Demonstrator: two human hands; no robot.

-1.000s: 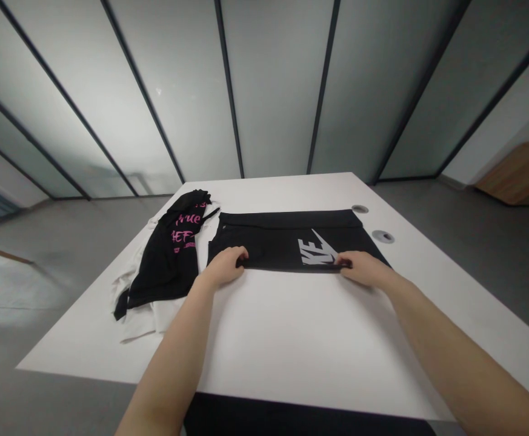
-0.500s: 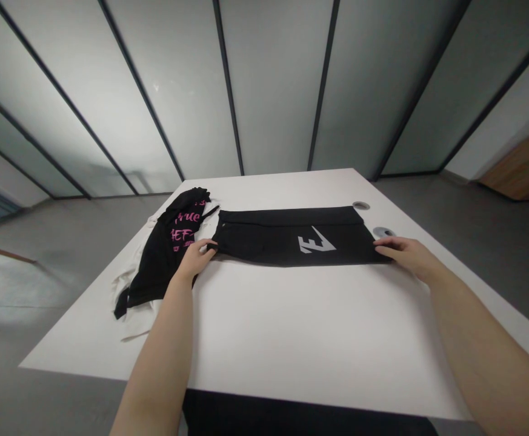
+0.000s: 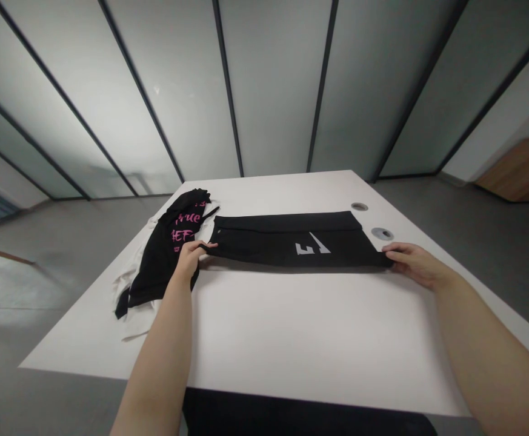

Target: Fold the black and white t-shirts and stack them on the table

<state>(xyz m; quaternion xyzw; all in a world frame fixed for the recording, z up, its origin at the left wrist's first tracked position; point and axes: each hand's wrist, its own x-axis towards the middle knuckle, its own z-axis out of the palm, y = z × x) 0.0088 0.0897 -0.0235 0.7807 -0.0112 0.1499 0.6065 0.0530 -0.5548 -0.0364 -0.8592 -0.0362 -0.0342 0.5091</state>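
A pair of black pants (image 3: 264, 247), folded into a long strip with a white print, lies across the white table (image 3: 309, 339). My left hand (image 3: 190, 257) pinches the near left corner between thumb and fingers. At the opposite end, my right hand (image 3: 412, 263) grips the near right corner the same way. Between the two hands the near edge is lifted slightly off the tabletop and sags a little. The cloth folds over part of the white print.
Left of the pants lies a black garment with pink lettering (image 3: 166, 260), on top of white cloth (image 3: 134, 324). Two round grommets (image 3: 383, 234) are set into the table's right side. Frosted glass panels (image 3: 273, 85) stand behind the table.
Both hands have raised the near edge of the pants and drawn it slightly toward me. Less of the white print shows now. The black garment at left has stayed put.
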